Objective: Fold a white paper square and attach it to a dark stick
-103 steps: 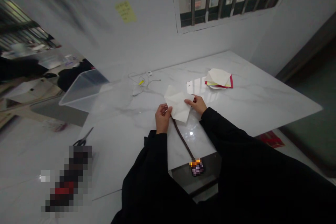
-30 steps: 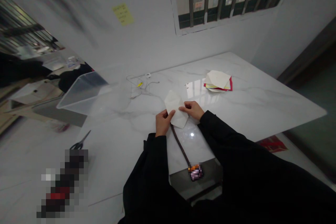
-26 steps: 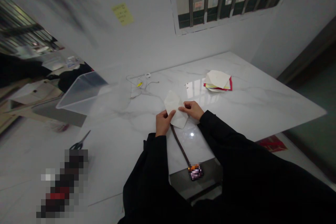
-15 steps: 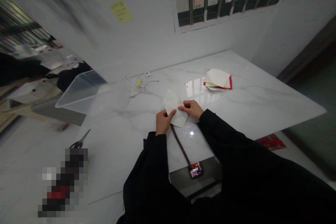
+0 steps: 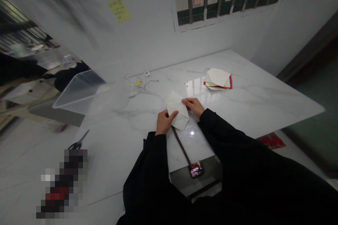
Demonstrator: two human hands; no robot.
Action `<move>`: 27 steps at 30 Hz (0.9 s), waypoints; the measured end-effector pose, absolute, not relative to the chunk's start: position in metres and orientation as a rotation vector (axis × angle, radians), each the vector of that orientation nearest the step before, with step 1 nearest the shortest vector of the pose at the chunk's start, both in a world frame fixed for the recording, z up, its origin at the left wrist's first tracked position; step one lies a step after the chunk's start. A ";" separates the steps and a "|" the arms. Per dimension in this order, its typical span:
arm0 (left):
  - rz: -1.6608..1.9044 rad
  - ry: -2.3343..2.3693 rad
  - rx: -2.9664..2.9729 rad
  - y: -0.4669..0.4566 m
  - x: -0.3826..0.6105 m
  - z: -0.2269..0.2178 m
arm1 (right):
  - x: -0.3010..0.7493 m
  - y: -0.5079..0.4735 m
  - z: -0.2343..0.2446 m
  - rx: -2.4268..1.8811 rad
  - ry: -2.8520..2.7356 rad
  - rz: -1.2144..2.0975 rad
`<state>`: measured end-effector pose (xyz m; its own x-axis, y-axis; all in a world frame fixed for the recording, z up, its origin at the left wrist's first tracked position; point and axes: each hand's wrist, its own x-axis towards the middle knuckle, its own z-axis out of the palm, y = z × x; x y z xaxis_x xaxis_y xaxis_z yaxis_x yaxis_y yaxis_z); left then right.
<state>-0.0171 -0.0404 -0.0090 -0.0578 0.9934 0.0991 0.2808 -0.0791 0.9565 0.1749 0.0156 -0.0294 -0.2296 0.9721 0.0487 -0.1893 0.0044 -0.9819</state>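
At the far left a clear plastic storage box (image 5: 79, 95) sits tilted at the edge of the white marble table (image 5: 264, 102), and below it a pair of scissors (image 5: 78, 141) lies with black handles showing, beside a heavily pixelated object (image 5: 62, 182) that cannot be made out. Further along, a thin white cable (image 5: 137, 81) with a small yellow tag lies loose on the table. The left hand (image 5: 164, 122) is closed on the near edge of a folded white paper (image 5: 177, 110), thumb on top, pinching it just above the table. A dark brown cord (image 5: 181, 145) leaves from under the paper and runs to a blurred tag (image 5: 196, 169) at the table edge. The right hand (image 5: 193, 107) lies on the paper's right side, fingers extended across it; whether its thumb grips beneath cannot be told. The paper looks light and soft, so it should crease easily and is best held by its folded edges. Beyond it sits a stack of white, yellow and red paper (image 5: 218, 78)
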 end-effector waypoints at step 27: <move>1.309 1.463 1.320 -0.039 -0.018 -0.009 | 0.175 0.017 -0.045 -0.968 -1.547 1.292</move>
